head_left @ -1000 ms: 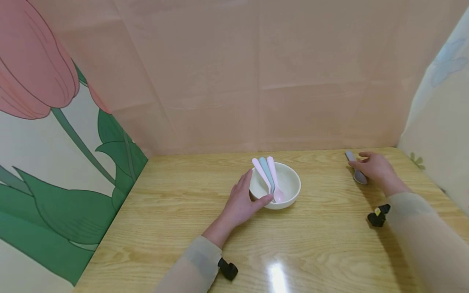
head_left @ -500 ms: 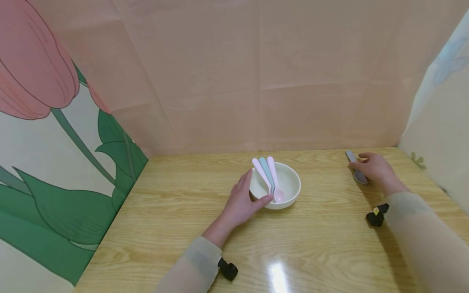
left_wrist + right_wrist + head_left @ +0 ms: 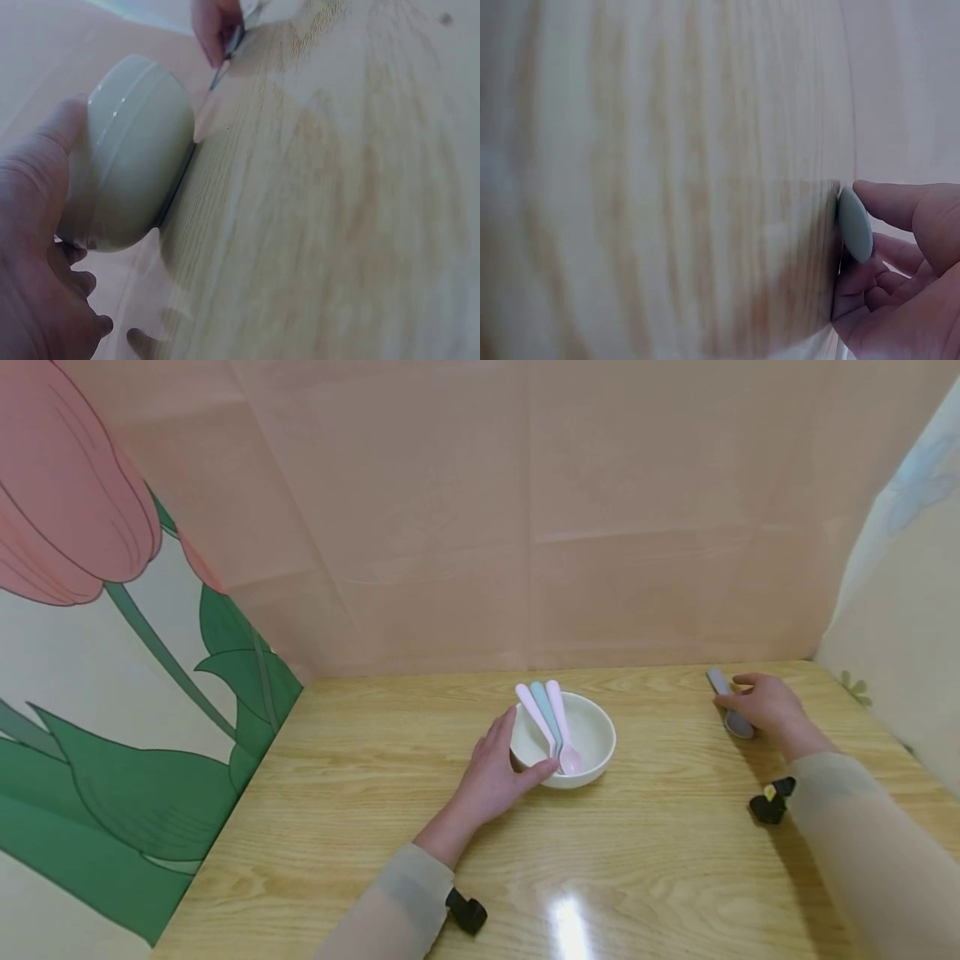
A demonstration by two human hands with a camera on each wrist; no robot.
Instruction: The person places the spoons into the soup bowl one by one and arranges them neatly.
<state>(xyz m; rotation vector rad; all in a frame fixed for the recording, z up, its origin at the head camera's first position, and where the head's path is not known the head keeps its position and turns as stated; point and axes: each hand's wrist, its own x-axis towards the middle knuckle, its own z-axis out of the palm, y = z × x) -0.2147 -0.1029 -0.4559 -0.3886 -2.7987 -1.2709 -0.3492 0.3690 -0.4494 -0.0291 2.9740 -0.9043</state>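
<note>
A pale green bowl (image 3: 583, 745) stands mid-table with three spoons (image 3: 551, 722) in it, two pink and one teal. My left hand (image 3: 498, 768) curls round the bowl's near left side, thumb on the rim. The left wrist view shows the bowl (image 3: 127, 154) from the side against my palm. At the far right my right hand (image 3: 768, 710) pinches a grey spoon (image 3: 729, 703) that lies on the wood. In the right wrist view the spoon's end (image 3: 854, 223) sits between thumb and fingers.
The wooden table (image 3: 660, 860) is walled by a peach backdrop (image 3: 525, 527) behind, a tulip panel (image 3: 112, 652) on the left and a pale panel (image 3: 900, 610) on the right. Black wrist mounts (image 3: 772, 802) sit on both sleeves.
My right hand has shifted very slightly on the grey spoon. The left hand, bowl and three spoons have not moved.
</note>
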